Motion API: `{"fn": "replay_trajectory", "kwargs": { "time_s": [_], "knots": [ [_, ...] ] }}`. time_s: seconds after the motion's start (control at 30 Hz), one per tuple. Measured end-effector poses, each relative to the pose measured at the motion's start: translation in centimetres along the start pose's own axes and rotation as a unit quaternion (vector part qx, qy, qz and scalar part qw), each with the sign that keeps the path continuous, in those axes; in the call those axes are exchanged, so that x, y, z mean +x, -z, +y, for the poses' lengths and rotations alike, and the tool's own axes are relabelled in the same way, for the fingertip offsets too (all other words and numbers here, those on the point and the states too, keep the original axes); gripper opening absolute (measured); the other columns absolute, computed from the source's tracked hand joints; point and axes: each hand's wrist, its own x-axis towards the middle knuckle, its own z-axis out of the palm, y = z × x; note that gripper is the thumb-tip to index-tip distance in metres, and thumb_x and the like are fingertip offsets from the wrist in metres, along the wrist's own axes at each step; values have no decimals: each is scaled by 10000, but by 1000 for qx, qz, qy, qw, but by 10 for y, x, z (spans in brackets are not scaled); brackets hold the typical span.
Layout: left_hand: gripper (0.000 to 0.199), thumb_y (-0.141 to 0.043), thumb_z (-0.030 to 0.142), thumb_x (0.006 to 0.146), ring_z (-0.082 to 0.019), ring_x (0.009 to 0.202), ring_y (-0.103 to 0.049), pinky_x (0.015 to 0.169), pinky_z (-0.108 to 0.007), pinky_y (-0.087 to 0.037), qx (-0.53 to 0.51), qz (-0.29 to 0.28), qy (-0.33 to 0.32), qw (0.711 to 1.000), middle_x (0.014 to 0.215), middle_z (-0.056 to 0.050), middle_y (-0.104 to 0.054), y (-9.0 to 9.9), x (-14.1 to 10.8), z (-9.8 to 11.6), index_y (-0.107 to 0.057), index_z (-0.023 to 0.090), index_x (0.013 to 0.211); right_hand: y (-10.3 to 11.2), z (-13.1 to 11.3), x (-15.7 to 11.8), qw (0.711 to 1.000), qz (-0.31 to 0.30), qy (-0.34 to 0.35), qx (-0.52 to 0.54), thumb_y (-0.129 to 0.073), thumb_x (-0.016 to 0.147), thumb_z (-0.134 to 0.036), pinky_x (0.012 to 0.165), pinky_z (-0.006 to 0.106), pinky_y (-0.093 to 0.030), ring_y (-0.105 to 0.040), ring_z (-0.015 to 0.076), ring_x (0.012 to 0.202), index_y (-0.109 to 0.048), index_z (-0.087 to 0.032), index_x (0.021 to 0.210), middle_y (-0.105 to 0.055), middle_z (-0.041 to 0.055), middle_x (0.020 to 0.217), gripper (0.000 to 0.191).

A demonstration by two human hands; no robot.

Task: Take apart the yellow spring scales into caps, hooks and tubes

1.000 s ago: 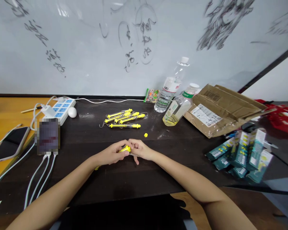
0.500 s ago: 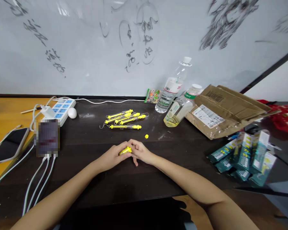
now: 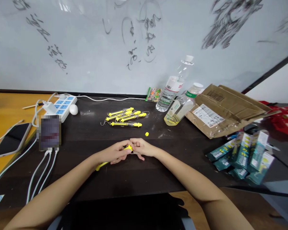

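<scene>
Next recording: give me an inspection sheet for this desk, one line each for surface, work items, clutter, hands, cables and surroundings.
Surface: dark desk, dusty smears near the back; orange desk adjoining on the left.
Work items: yellow tool held between both hands; pile of yellow tools behind; loose yellow cap.
Clutter: two bottles, cardboard box, green packets, snack wrapper, white ball, phone.
Hands: left hand and right hand both pinch the tool.
Cables: power strip; white cables run off the front edge.
Surroundings: scribbled whiteboard.
</scene>
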Motion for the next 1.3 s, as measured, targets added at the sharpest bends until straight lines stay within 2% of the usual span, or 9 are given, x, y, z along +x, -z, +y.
{"fn": "replay_trajectory", "kwargs": {
  "time_s": [0.13,0.27,0.4,0.6,0.73,0.83,0.97,1.13,1.3],
  "knots": [
    [327,-468,475,903,-11,286,-239,265,-101,-221,-80,23,-21,996,524,118,-345,7,-5,7,-451,213,1099,4,-3,-2,1000,12,-7,-22,-579,837,-436,273,143,-346,-338,19,300,-525,-145,932,-406,-116,519,311],
    [369,-427,454,922,-21,288,-254,279,-113,-242,-110,93,-70,987,531,108,-384,19,-6,8,-414,213,1201,6,-2,0,990,101,39,-88,-516,879,-408,330,145,-258,-272,29,347,-573,-145,1009,-336,-115,490,299],
    [413,-382,416,927,-54,330,-386,331,-159,-356,-100,149,-91,980,597,63,-508,28,1,-1,-364,201,1279,0,1,4,963,165,71,-200,-476,899,-315,484,186,-330,-373,66,493,-621,-137,1075,-434,-62,562,290],
    [331,-391,334,887,-81,353,-469,348,-175,-386,-65,187,-70,978,626,37,-577,28,6,-4,-383,185,1182,-9,6,6,942,174,64,-280,-471,870,-195,619,240,-422,-487,89,590,-583,-158,1226,-647,30,845,375],
    [186,-422,319,865,-71,358,-475,354,-169,-370,-44,215,-69,973,665,20,-609,26,6,-2,-402,179,987,-10,5,5,930,177,91,-310,-471,857,-152,695,274,-452,-545,110,699,-587,-184,1225,-645,78,1045,387],
    [169,-450,322,866,-66,369,-484,373,-177,-387,-32,223,-82,971,696,21,-611,28,6,-4,-385,185,940,-12,5,4,921,177,103,-331,-483,852,-141,718,285,-456,-535,104,685,-560,-213,1248,-637,71,1111,410],
    [245,-485,375,880,-48,395,-488,390,-173,-398,-3,235,-105,966,767,14,-593,33,7,-9,-423,179,1013,-16,1,1,891,183,105,-401,-552,830,-161,795,326,-444,-521,144,781,-532,-237,1262,-646,54,1096,439],
    [342,-466,440,901,-40,438,-488,417,-169,-406,56,254,-110,959,810,1,-576,35,4,-11,-486,183,1125,-22,-8,-3,860,139,106,-478,-606,826,-262,867,378,-410,-509,214,961,-511,-215,1281,-624,91,1069,467],
    [421,-423,475,917,-42,399,-462,401,-163,-372,113,260,-97,954,702,35,-535,35,2,-11,-455,213,1245,-27,-11,-5,845,79,118,-516,-627,811,-311,1002,431,-313,-402,249,1232,-437,-229,1330,-528,101,1301,559]
  ]
}}
